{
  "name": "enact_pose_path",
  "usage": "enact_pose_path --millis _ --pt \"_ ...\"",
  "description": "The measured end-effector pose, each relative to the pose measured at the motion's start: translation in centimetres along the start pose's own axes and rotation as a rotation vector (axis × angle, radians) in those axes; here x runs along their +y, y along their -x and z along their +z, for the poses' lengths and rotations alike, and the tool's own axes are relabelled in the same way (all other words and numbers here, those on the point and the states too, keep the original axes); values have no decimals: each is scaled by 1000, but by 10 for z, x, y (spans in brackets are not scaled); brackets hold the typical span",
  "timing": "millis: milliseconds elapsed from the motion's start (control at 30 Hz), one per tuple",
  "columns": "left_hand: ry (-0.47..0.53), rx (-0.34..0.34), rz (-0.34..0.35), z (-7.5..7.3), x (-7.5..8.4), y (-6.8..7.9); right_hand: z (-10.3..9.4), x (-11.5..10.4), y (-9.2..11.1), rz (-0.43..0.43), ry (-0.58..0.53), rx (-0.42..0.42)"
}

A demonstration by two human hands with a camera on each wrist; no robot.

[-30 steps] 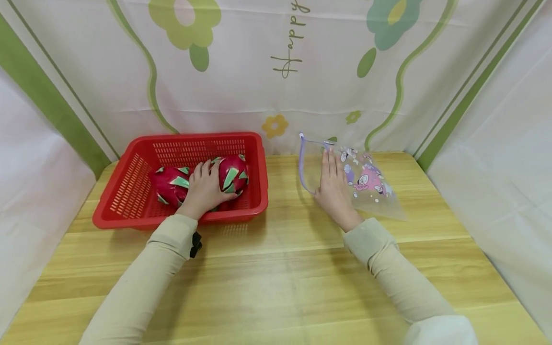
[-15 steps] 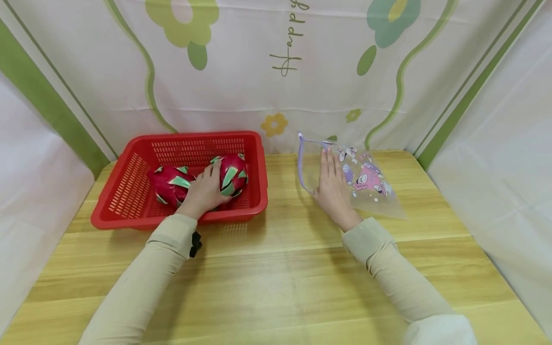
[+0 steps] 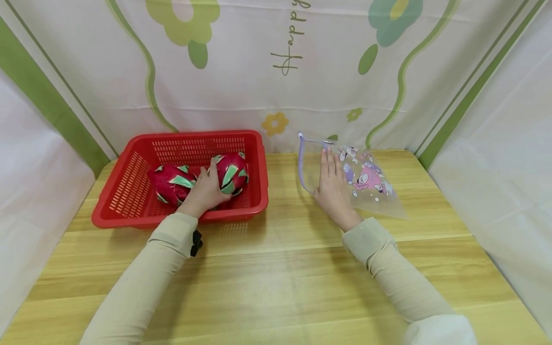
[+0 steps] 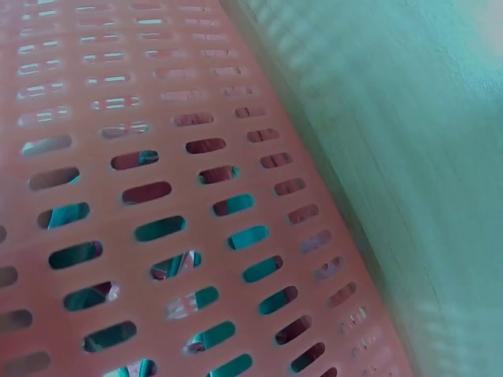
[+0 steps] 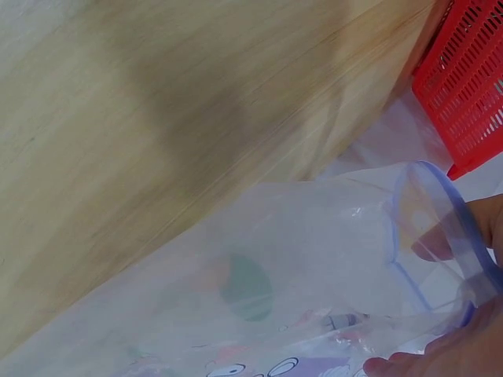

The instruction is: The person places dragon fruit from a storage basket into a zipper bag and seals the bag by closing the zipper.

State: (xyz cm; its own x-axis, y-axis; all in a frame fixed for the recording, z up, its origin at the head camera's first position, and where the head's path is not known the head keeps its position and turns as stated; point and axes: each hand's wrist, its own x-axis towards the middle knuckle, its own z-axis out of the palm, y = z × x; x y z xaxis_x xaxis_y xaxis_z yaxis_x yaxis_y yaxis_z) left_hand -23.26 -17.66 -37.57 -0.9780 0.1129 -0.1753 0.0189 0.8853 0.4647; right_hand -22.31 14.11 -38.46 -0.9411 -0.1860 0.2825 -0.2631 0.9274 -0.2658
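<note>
Inside the red plastic basket [image 3: 258, 191], my left hand [image 3: 202, 194] grips the right-hand dragon fruit [image 3: 234, 172], thumb at its near side and fingers at its far left. A second dragon fruit [image 3: 170, 184] lies left of the hand, partly behind it. My right hand [image 3: 334, 191] holds a clear zip bag [image 3: 371, 175] with cartoon prints near its purple-edged mouth. In the right wrist view the mouth gapes; the thumb [image 5: 436, 243] lies at one side of it, the fingers [image 5: 440, 357] at the other. The left wrist view shows slotted basket wall [image 4: 165, 181], the hand hidden.
Basket and bag are at the back of a wooden table [image 3: 267, 278], with a gap between them. Behind hangs a white curtain [image 3: 241, 86] printed with flowers. White cloth [image 3: 496, 158] also closes off both sides.
The left fingers have shifted slightly on the right-hand dragon fruit, with the index finger now raised along its left side. The right hand and bag stay put.
</note>
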Motion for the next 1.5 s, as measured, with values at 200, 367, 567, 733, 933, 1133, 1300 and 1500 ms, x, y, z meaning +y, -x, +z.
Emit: enact_pose_path --millis 200,367,567,733,933,1133,1300,1500 --pt "20 -3 -3 0 0 -1 -1 0 0 -4 1 9" --pt "6 0 2 0 0 -1 -1 -1 0 -11 2 9" --pt "5 8 5 -1 1 0 -1 -1 1 4 3 -14" --pt "59 50 7 -1 3 0 -1 0 1 12 -4 -26" --pt "63 91 20 -2 5 1 -2 1 0 13 -5 -29" --pt "70 121 5 -5 5 3 -3 1 0 10 2 -22" --pt "37 114 -9 -6 5 5 -5 1 1 11 -6 -24" --pt "15 112 -5 -5 5 6 -5 2 2 8 16 -16"
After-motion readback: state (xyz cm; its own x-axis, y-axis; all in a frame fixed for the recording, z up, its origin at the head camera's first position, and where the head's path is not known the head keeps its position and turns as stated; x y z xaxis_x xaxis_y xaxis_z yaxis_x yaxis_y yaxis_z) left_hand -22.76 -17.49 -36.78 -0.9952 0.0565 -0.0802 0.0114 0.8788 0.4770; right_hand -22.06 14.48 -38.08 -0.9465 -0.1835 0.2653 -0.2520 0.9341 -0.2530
